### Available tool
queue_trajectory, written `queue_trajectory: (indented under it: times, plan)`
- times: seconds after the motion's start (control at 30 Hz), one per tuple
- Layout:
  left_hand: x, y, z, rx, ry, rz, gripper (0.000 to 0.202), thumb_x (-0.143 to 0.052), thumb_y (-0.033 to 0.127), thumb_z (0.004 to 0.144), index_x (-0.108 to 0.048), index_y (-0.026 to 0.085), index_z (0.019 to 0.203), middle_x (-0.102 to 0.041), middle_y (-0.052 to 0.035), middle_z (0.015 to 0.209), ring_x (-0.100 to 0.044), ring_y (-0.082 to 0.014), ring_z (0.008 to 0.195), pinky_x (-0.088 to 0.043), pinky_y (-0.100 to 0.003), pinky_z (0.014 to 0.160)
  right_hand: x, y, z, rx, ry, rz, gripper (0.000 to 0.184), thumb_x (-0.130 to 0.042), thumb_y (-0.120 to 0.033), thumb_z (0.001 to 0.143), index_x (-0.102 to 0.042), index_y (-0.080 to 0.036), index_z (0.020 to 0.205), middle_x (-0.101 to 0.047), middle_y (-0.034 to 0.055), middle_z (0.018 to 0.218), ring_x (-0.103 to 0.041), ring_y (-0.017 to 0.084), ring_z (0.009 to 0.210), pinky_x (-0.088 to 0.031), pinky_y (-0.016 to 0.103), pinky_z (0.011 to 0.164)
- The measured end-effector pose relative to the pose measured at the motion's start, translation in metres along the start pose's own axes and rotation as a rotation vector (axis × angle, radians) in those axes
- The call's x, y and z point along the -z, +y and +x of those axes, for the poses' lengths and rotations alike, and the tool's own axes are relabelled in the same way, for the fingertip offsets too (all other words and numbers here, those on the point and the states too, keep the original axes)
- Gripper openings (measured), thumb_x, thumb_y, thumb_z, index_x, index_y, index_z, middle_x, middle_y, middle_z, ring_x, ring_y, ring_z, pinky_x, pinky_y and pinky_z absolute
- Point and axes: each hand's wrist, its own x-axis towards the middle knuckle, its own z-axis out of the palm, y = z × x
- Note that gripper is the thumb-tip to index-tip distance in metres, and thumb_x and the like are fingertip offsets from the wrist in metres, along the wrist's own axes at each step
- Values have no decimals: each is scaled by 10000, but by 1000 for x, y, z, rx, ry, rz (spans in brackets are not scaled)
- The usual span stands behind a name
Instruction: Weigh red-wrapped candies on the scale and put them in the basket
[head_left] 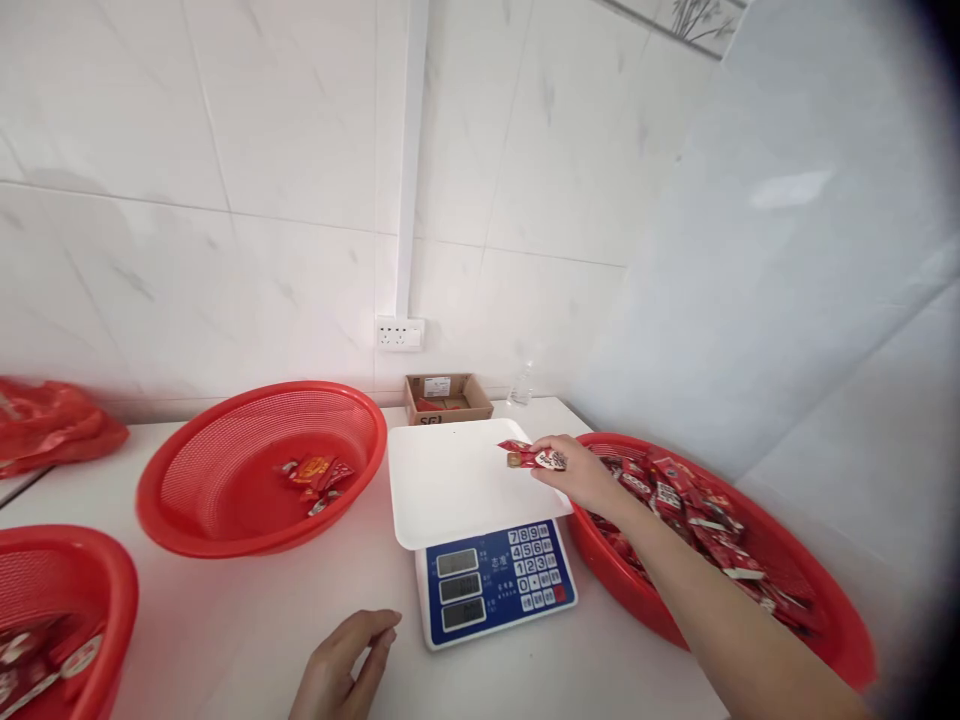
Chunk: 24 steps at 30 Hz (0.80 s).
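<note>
Above the scale's white tray (442, 480), my right hand (574, 470) grips a few small red packets (525, 456) between thumb and fingers. The tray sits on a blue-faced digital scale (499, 590) with a number keypad and three display windows. My left hand (345, 665) is near the table's front, left of the scale; its thumb and finger curl together in a loose pinch with nothing in it. Under my right forearm stands a large red basket (832, 620), heaped with red packets (697, 510).
A red mesh basket (225, 450) with several packets (319, 480) stands left of the scale. Another red basket (124, 590) is at lower left, a red plastic bag (56, 425) behind it. An open cardboard box (450, 398) and a clear plastic item (520, 384) sit by the wall.
</note>
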Motion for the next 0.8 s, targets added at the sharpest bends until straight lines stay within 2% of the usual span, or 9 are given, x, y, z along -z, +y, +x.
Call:
queue_trajectory:
  times: [0.13,0.3,0.47,0.57,0.7,0.8]
  plan:
    - [-2,0,-2,44,14,-14,198,-487,337,877,-639,212,902,-689,-33,761,-644,-129,675,-520,-179,613,-36,-26,9,56,-169,37,427,-581,-290,721,-556,-239,1144,-560,54,1111,-537,214,1005,-385,343,921]
    - [-5,-7,-4,20,47,-6,204,-468,328,885,-638,215,881,-688,-33,747,-644,-122,657,-521,-177,615,-52,-29,19,17,-270,-51,434,-596,-295,697,-552,-233,1124,-562,63,1079,-564,216,935,-418,335,854]
    - [-5,-12,-4,-55,-27,39,193,-451,270,889,-633,211,903,-687,-33,725,-646,-116,625,-520,-166,594,-56,-27,26,47,-159,4,432,-573,-313,721,-533,-213,1140,-535,73,1159,-519,211,1052,-390,319,916]
    - [-8,-11,-5,-3,14,4,219,-439,309,895,-637,216,882,-678,-31,707,-636,-119,615,-515,-176,590,-59,-22,26,10,-115,-36,459,-565,-334,736,-514,-207,1174,-527,80,1162,-524,211,1040,-402,327,901]
    - [-12,-8,-7,32,67,-43,241,-443,357,892,-641,223,862,-672,-23,702,-630,-116,611,-507,-172,590,-59,-17,25,-59,-174,-96,502,-601,-358,713,-520,-199,1182,-520,97,1140,-539,219,1017,-399,337,909]
    - [-10,-6,-6,26,71,-29,250,-442,362,892,-644,219,853,-675,-28,698,-632,-117,603,-508,-168,580,-56,-16,29,-128,-119,-107,573,-622,-351,690,-496,-174,1220,-500,121,1159,-516,229,1062,-382,342,940]
